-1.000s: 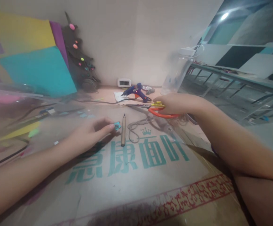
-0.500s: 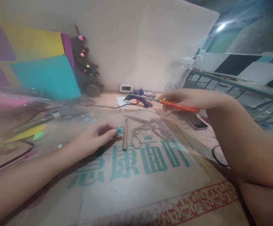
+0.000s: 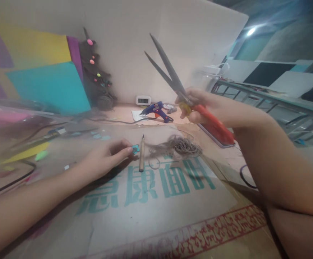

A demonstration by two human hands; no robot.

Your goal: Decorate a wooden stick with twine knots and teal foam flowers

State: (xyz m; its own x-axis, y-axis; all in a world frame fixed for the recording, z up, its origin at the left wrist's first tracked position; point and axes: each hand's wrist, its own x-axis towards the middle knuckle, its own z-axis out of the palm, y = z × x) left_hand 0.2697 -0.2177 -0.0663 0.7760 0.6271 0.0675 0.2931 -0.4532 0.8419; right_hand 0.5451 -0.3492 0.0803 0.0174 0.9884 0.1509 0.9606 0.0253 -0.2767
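My right hand (image 3: 196,104) is closed on a pair of scissors (image 3: 174,77) with red and yellow handles, raised above the table. Their blades are spread apart and point up to the left. My left hand (image 3: 118,153) rests low over the cardboard, pinching a small blue flower-shaped piece (image 3: 136,149) between thumb and fingers. Just right of that piece lies a wooden-handled tool (image 3: 142,154) with a dark pointed tip. A tangled bundle of grey-brown cord (image 3: 187,146) lies on the cardboard below the scissors, with a loose loop stretching toward the tool.
A blue glue gun (image 3: 156,110) stands at the back near a small white digital clock (image 3: 143,100). Behind my left hand lie blue scraps (image 3: 99,136). A phone-like flat object (image 3: 217,135) lies at right. Printed cardboard (image 3: 156,216) covers the tabletop.
The scissors have swung from nearly level to pointing upward, and their blades now show spread. The cord bundle now lies on the cardboard. My left hand stays about where it was.
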